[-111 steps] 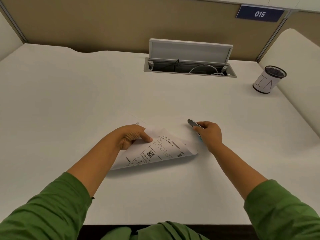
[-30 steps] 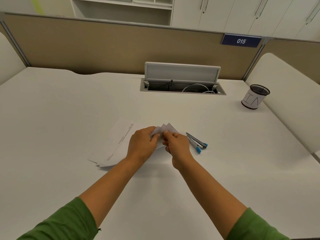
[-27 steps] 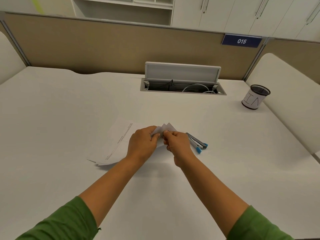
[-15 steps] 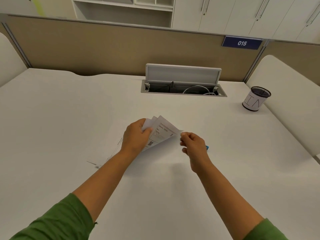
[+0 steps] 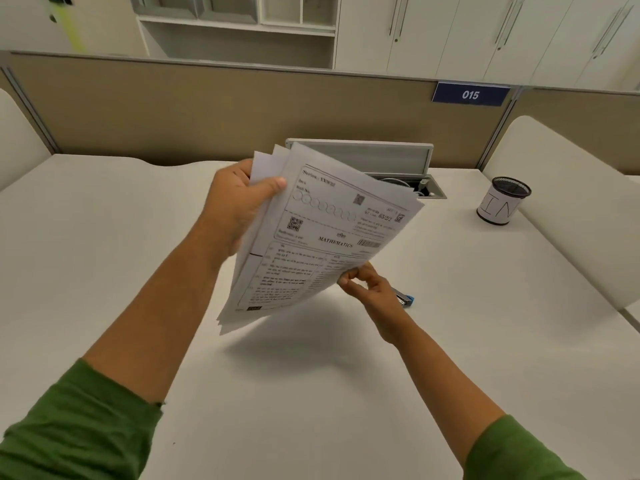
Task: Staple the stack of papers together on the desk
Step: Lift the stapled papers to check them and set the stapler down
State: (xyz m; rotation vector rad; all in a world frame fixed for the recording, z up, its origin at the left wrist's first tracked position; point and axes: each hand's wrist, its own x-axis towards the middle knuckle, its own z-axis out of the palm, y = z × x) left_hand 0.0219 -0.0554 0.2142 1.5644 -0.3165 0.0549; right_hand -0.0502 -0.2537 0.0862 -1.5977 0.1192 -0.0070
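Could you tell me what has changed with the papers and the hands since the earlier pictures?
The papers have come up off the desk, gripped at the top corner by the left hand; the right hand now pinches their lower edge. The stapler and pen cup stayed put.

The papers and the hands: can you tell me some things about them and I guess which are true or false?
1. The left hand holds the papers up off the desk. True.
2. The right hand is squeezing the stapler. False: the stapler lies on the desk behind that hand, which pinches the papers' lower edge.
3. The top page says MATHEMATICS. True.
4. The pen cup is lying on its side. False: it stands upright at the right of the desk.
5. The sign on the partition reads 015. True.
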